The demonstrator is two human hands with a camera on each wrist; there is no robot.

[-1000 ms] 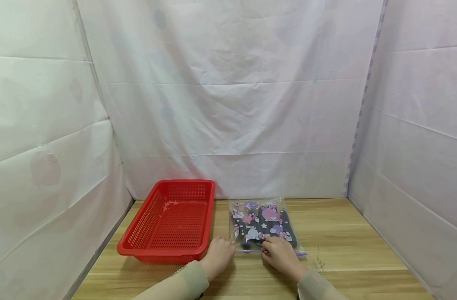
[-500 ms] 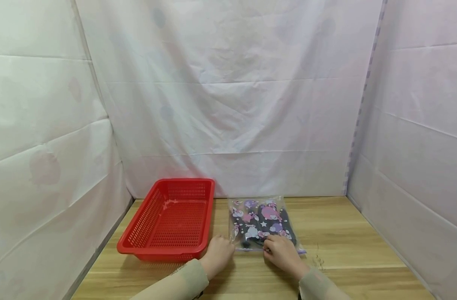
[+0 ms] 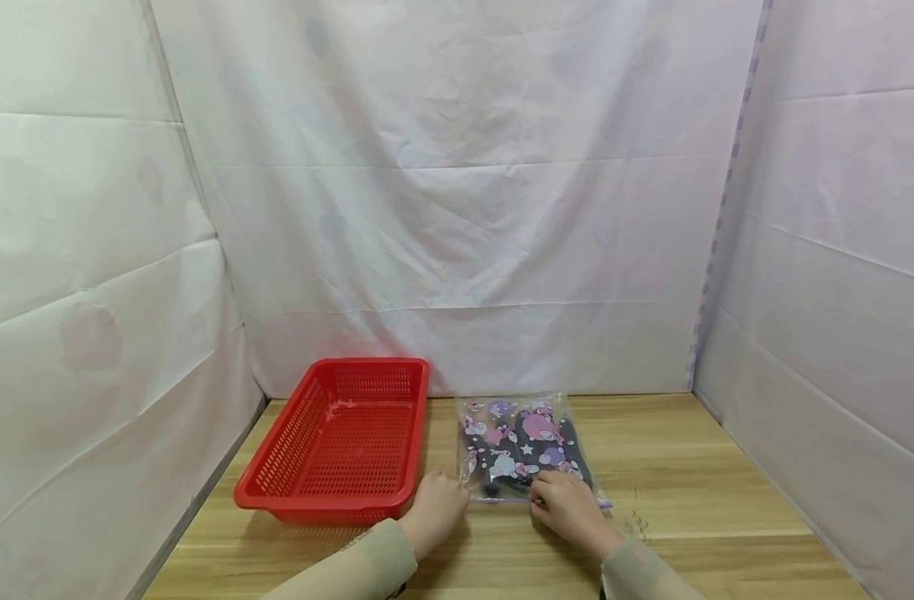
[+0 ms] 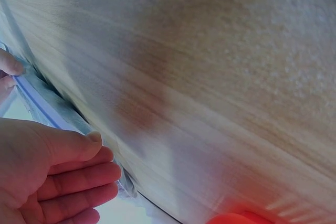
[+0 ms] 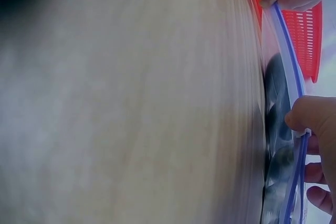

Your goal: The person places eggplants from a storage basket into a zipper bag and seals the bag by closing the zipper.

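A clear zip bag [image 3: 527, 448] printed with pink, purple and white cartoon figures lies flat on the table, its purple zip edge towards me. Dark, soft-looking contents [image 5: 278, 90] show through the plastic. My left hand [image 3: 436, 510] pinches the bag's near left corner between thumb and forefinger, the other fingers loosely bent. Along the zip edge, right of its middle, my right hand [image 3: 565, 510] pinches the small white slider [image 5: 303, 133]. On one side of that slider the purple zip strip [image 5: 286, 38] runs as a single band to my left hand; on the other its two edges show apart.
A red plastic basket [image 3: 329, 505] with slotted walls stands left of the bag, its near right corner close to my left hand. The wood-grain table [image 3: 696, 500] extends to the right. White cloth [image 3: 457, 250] hangs behind and at both sides.
My right hand has slid slightly to the right along the zip edge. The left hand keeps its grip at the corner, and the bag and basket stay in place.
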